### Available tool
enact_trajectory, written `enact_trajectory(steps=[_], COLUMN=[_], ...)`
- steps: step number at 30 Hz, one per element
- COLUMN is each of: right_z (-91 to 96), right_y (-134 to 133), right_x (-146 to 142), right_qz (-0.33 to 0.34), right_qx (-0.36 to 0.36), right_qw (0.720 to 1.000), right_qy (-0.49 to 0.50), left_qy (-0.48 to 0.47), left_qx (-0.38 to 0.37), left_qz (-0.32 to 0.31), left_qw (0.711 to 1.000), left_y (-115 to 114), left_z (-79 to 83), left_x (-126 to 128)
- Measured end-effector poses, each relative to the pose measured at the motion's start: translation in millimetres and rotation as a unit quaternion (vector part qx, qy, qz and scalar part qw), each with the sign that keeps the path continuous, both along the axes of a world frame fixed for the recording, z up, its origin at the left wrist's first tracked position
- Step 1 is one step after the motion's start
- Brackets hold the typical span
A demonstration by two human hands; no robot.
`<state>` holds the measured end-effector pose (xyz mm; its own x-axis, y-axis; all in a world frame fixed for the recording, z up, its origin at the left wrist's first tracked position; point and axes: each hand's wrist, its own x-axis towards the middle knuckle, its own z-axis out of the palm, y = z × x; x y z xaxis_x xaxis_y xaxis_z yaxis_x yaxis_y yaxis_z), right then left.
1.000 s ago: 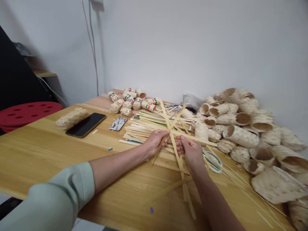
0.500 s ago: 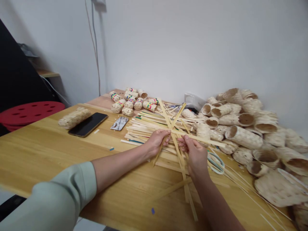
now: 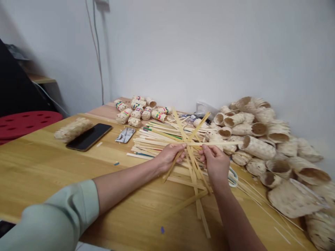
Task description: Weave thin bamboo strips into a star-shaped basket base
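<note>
Wooden bench (image 3: 39,164) in view, and crossed bamboo strips (image 3: 192,157) are being pinched firmly by the left fingers (image 3: 179,148) and right fingers (image 3: 206,150), with a stack of loose strips (image 3: 157,139) just beyond them.

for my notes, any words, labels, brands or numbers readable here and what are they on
No text can be read clearly.
Silver packet: has print, too small and blurred to read.
Phone: dark screen, no text shows.
Woven rolls: coloured bands, no letters visible.
Bamboo strips at the left hand and right hand: no readable marks.
</note>
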<state>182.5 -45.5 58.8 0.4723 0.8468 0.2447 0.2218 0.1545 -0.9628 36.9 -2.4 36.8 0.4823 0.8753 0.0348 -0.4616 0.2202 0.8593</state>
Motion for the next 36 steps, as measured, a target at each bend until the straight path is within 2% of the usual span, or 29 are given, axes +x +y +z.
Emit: enact_trajectory(steps=[3,6,9,11,14,16,19,22,24,25,27,33,36], right_z=[1.1,1.3,1.4,4.2,13.7,20.8,24.8,17.3,9.3,5.4,-0.4,1.3,16.7], right_y=[1.8,2.0,1.5,-0.1,-6.4,-12.6,-18.7,-14.5,-8.0,-5.0,-1.3,-2.8,2.2], right_x=[-0.2,-2.5,-3.7,-2.9,-0.6,-0.1,-0.5,3.4,8.6,11.1,14.2,9.0,5.6], right_qz=[0.035,0.077,0.106,0.098,0.014,-0.066,-0.14,-0.112,-0.061,-0.042,-0.028,-0.016,0.022], right_qx=[-0.013,-0.052,-0.083,-0.078,0.015,0.107,0.193,0.224,0.216,0.204,0.168,0.119,0.084], right_qw=[0.992,0.974,0.961,0.965,0.991,0.991,0.962,0.898,0.844,0.826,0.806,0.794,0.818], right_qy=[0.117,0.206,0.241,0.231,0.136,0.033,-0.135,-0.363,-0.487,-0.524,-0.566,-0.595,-0.568], left_qy=[0.011,0.009,0.011,0.013,0.017,0.018,0.022,0.04,0.055,0.061,0.069,0.062,0.062], left_qx=[0.017,0.008,-0.008,-0.025,-0.051,-0.059,-0.055,-0.035,-0.024,-0.022,-0.019,0.007,0.039], left_qz=[-0.018,-0.007,0.034,0.071,0.118,0.131,0.131,0.11,0.09,0.081,0.059,0.017,0.005], left_qw=[1.0,1.0,0.999,0.997,0.992,0.989,0.99,0.992,0.994,0.995,0.996,0.998,0.997], left_y=[-3.4,-5.4,-4.0,-1.3,3.5,5.5,5.6,2.8,0.1,-1.2,-3.6,-7.9,-8.0], left_z=[-0.7,-3.0,-6.5,-8.6,-9.4,-8.7,-8.0,-8.6,-9.0,-8.8,-7.6,3.3,12.7], left_x=[0.6,2.3,4.2,4.5,3.4,2.1,1.2,1.8,2.8,3.4,4.2,1.2,-1.1])
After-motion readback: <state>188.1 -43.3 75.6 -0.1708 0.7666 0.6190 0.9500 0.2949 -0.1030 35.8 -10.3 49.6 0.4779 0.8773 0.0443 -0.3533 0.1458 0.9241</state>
